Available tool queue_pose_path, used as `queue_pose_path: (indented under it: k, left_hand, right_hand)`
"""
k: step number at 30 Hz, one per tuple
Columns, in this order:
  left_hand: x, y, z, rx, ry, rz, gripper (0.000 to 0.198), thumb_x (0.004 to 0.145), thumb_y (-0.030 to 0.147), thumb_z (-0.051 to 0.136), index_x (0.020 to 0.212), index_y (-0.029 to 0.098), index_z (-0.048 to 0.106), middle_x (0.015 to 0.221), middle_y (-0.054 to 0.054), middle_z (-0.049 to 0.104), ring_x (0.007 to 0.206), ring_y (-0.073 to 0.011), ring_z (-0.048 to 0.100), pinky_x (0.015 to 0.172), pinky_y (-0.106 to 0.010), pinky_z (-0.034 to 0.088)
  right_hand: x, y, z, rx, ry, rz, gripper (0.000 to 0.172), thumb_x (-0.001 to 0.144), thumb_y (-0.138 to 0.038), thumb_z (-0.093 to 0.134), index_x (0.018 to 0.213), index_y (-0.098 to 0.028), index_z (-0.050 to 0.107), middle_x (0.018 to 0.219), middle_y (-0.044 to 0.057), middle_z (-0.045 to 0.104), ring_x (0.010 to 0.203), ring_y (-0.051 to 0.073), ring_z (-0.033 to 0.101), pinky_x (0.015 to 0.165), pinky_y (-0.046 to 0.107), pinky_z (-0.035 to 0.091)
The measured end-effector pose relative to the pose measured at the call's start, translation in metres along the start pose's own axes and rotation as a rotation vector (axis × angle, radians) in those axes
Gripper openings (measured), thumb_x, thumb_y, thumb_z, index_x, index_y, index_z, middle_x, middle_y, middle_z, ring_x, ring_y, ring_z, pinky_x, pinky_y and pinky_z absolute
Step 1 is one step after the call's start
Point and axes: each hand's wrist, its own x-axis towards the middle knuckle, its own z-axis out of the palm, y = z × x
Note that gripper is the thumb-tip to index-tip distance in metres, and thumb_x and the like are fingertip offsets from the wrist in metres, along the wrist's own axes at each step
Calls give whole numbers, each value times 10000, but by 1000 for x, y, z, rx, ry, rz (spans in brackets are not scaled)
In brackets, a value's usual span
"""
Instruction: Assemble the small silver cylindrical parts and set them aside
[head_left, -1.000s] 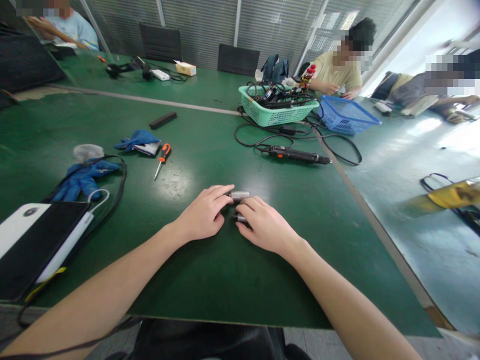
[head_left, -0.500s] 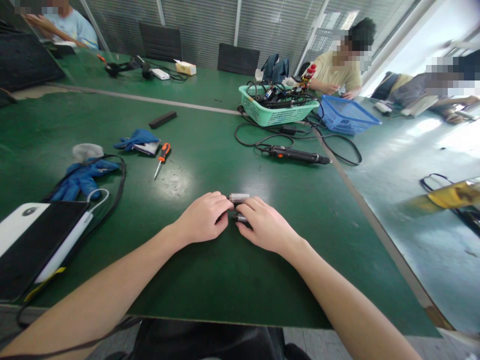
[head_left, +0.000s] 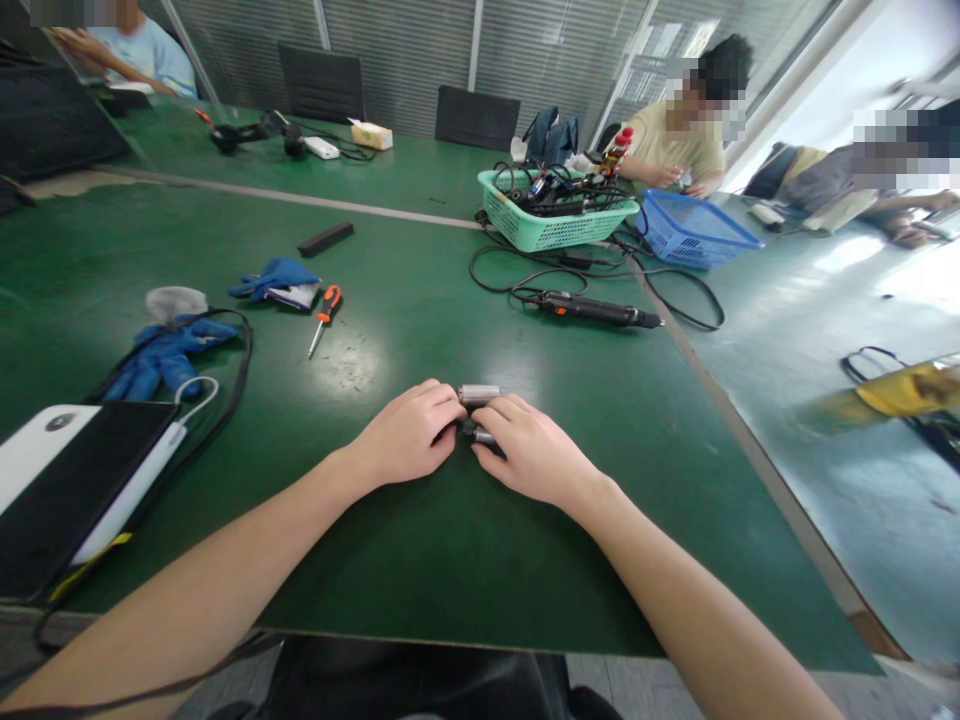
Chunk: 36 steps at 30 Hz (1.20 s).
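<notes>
My left hand (head_left: 409,430) rests low over the green table, its fingers curled and thumb drawn in. Whatever lies between those fingers is hidden. Its fingertips are at the left end of a silver metal cylinder (head_left: 480,394), which lies on its side just beyond both hands; I cannot tell whether they touch it. My right hand (head_left: 536,450) is closed on a smaller metal cylindrical piece (head_left: 482,436) with a dark tip pointing toward my left hand. The fingers cover much of this piece.
An orange-handled screwdriver (head_left: 325,315) and blue gloves (head_left: 161,355) lie to the left, near a tablet-like device (head_left: 82,490). A corded power screwdriver (head_left: 600,310) lies ahead right, before a green basket (head_left: 551,230) of tools and a blue basket (head_left: 697,235). Other people sit around.
My left hand has shifted very slightly, and the dark tip of the small piece sits a touch higher between the hands. The rest looks the same.
</notes>
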Motion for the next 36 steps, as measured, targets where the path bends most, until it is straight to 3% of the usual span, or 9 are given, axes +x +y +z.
queue_pose_path:
  k: [11, 15, 18, 27, 36]
  left_hand:
    - [0, -1, 0, -10, 14, -2, 184, 927, 129, 504, 1016, 162, 661, 1037, -90, 627, 1000, -234, 576, 898, -398, 526]
    - [-1, -1, 1, -13, 23, -2, 187, 927, 128, 510, 1023, 158, 668, 1039, -94, 633, 1011, -237, 578, 906, -406, 533]
    - [-1, -1, 1, -8, 34, -11, 189, 923, 128, 521, 1032, 156, 673, 1055, -95, 633, 1032, -239, 581, 929, -409, 535]
    - [-1, -1, 2, 15, 33, -25, 179, 934, 128, 516, 1034, 159, 662, 1073, -96, 625, 1039, -242, 583, 936, -406, 528]
    - [-2, -3, 3, 8, 22, -20, 186, 939, 142, 519, 1057, 160, 662, 1070, -98, 620, 1044, -248, 577, 941, -418, 525]
  right_hand:
    - [0, -1, 0, 14, 28, 7, 191, 941, -231, 593, 1117, -177, 642, 1120, 133, 660, 1074, 296, 601, 937, 475, 548]
    - [1, -4, -4, 23, 135, 46, 236, 914, -274, 620, 1137, -205, 656, 1155, 138, 646, 1086, 316, 583, 938, 506, 552]
    - [1, -4, -5, 12, 200, 73, 338, 919, -340, 646, 1230, -207, 640, 1284, 152, 626, 1202, 346, 544, 1020, 542, 514]
    - [2, 8, 6, 2, 122, 134, 526, 993, -424, 580, 1454, -183, 503, 1560, 173, 470, 1413, 360, 435, 1138, 573, 436]
    - [2, 5, 4, 69, 152, 126, 531, 977, -412, 594, 1456, -209, 488, 1493, 169, 498, 1395, 356, 459, 1143, 567, 445]
